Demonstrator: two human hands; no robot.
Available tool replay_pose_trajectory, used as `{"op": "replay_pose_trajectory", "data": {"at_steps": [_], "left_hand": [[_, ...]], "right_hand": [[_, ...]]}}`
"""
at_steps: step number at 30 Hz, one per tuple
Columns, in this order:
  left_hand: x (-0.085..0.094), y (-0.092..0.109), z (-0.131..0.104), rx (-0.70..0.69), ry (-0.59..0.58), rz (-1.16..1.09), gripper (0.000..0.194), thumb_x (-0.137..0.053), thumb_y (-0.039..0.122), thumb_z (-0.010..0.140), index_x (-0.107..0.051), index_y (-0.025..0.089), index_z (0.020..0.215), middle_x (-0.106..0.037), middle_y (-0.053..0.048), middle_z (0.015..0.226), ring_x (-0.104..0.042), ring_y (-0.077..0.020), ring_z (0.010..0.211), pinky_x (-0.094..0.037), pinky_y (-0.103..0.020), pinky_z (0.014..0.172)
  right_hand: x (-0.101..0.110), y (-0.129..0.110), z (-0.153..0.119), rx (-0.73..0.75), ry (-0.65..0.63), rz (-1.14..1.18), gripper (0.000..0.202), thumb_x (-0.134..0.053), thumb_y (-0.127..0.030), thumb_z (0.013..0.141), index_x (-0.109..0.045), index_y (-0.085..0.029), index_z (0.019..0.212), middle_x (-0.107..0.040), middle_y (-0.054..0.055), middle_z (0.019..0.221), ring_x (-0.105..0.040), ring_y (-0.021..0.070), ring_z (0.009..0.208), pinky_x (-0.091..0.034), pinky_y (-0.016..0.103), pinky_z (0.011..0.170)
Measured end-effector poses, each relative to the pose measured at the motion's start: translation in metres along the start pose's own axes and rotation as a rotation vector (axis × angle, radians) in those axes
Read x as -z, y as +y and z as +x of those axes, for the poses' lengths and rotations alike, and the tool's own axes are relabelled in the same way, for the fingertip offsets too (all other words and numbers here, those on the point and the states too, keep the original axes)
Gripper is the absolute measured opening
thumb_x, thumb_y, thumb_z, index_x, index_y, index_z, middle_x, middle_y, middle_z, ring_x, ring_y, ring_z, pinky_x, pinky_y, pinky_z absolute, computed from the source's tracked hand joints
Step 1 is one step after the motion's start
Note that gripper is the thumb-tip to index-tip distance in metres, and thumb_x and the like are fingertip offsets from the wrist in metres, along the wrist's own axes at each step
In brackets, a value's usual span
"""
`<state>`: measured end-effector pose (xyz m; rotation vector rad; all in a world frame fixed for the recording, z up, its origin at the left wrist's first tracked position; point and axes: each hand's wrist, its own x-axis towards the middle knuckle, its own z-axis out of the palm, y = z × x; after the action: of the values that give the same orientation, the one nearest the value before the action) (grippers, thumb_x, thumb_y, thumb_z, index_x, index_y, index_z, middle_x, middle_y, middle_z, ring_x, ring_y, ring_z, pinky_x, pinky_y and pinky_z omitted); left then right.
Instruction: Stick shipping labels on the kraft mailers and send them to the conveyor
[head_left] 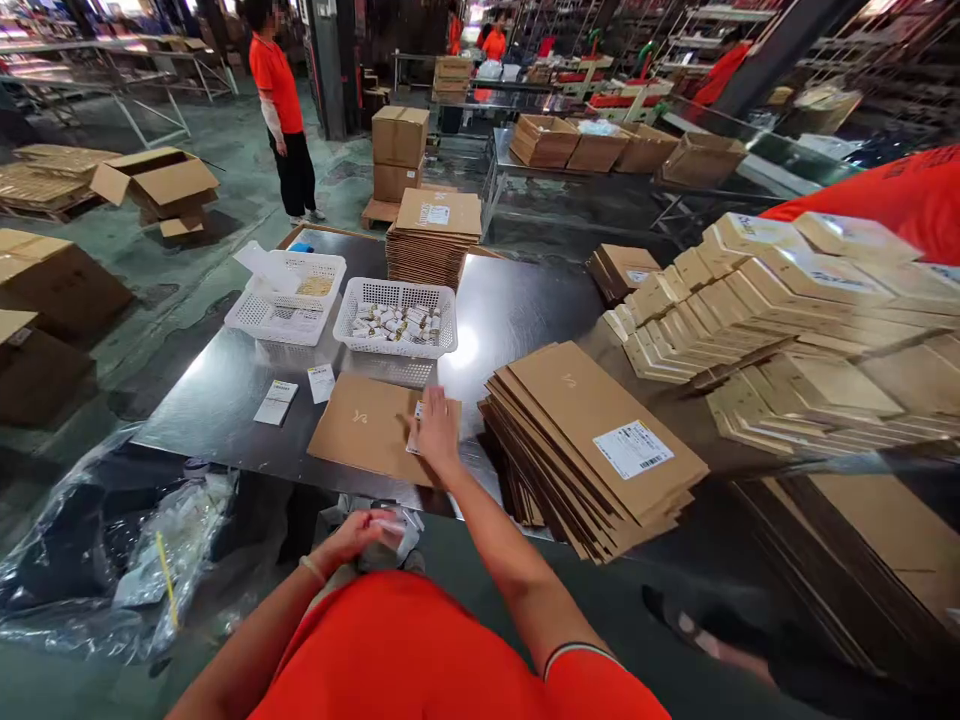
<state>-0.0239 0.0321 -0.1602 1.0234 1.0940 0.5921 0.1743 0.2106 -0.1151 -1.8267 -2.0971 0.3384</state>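
Observation:
My right hand (437,432) lies flat, fingers stretched out, over a white printed label (414,428) at the right end of a flat cardboard sheet (367,425). The hand covers part of that label. Below the table's front edge, my left hand (358,535) is closed on a crumpled, translucent sheet (401,528), which looks like peeled label backing. Left of the cardboard sheet are a small stack of white labels (276,402) and a single label (322,383). To the right stands a leaning stack of flat cardboard pieces (577,400), its top one bearing a white label (634,448).
Behind the sheet stand a white basket of small white-and-gold pieces (396,347) and another white basket (319,330). A cardboard stack (431,240) rises at the back. Wooden boxes (780,290) are piled at right, beside a co-worker's orange sleeve (892,195). Clear plastic (172,540) hangs lower left.

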Motion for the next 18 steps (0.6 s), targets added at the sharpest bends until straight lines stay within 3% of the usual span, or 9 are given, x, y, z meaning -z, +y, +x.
{"op": "replay_pose_trajectory", "data": {"at_steps": [3, 7, 10, 13, 15, 18], "left_hand": [[0.004, 0.022, 0.008, -0.046, 0.020, 0.125, 0.051, -0.079, 0.049, 0.078, -0.081, 0.012, 0.112, -0.082, -0.015, 0.113, -0.072, -0.0336, 0.108, -0.055, -0.046, 0.103], [0.001, 0.057, 0.029, -0.133, 0.197, 0.171, 0.067, -0.072, 0.027, 0.081, -0.063, 0.013, 0.146, -0.070, -0.015, 0.144, -0.070, -0.0313, 0.121, -0.055, -0.042, 0.105], [0.003, 0.073, 0.040, -0.077, 0.345, 0.391, 0.073, -0.068, 0.009, 0.079, -0.059, 0.014, 0.151, -0.067, -0.016, 0.148, -0.060, -0.0316, 0.139, -0.045, -0.042, 0.119], [0.011, 0.078, 0.042, 0.037, 0.338, 0.590, 0.073, -0.065, 0.003, 0.078, -0.062, 0.016, 0.149, -0.067, -0.016, 0.147, -0.055, -0.0327, 0.146, -0.038, -0.045, 0.123], [0.017, 0.078, 0.040, 0.043, 0.311, 0.608, 0.073, -0.065, 0.004, 0.078, -0.062, 0.018, 0.150, -0.067, -0.015, 0.149, -0.054, -0.0330, 0.147, -0.037, -0.047, 0.124], [0.023, 0.079, 0.036, -0.111, 0.251, 0.474, 0.072, -0.069, 0.014, 0.077, -0.063, 0.017, 0.148, -0.064, -0.012, 0.152, -0.051, -0.0324, 0.150, -0.031, -0.049, 0.129]], "right_hand": [[-0.007, -0.003, -0.005, 0.037, -0.132, 0.047, 0.075, -0.054, -0.045, 0.101, -0.037, -0.005, 0.162, -0.033, 0.027, 0.170, -0.026, 0.0370, 0.160, -0.022, 0.052, 0.127], [0.008, 0.032, -0.017, -0.310, 0.105, 0.102, 0.056, -0.047, -0.027, 0.100, -0.050, 0.000, 0.150, -0.045, 0.032, 0.160, -0.039, 0.0405, 0.151, -0.032, 0.055, 0.119], [0.014, 0.051, -0.036, -0.445, 0.158, 0.203, 0.032, -0.052, -0.020, 0.092, -0.070, -0.010, 0.117, -0.068, 0.025, 0.127, -0.059, 0.0351, 0.125, -0.044, 0.047, 0.107], [0.009, 0.045, -0.051, -0.480, 0.125, 0.297, 0.013, -0.059, -0.021, 0.083, -0.068, -0.017, 0.092, -0.070, 0.017, 0.104, -0.064, 0.0308, 0.106, -0.050, 0.042, 0.098], [0.006, 0.033, -0.053, -0.509, 0.181, 0.421, 0.018, -0.063, -0.023, 0.078, -0.064, -0.019, 0.095, -0.071, 0.014, 0.101, -0.066, 0.0299, 0.101, -0.053, 0.041, 0.092], [0.018, 0.030, -0.046, -0.519, 0.256, 0.633, 0.032, -0.063, -0.026, 0.073, -0.060, -0.022, 0.105, -0.072, 0.004, 0.088, -0.069, 0.0257, 0.086, -0.057, 0.037, 0.078]]}}
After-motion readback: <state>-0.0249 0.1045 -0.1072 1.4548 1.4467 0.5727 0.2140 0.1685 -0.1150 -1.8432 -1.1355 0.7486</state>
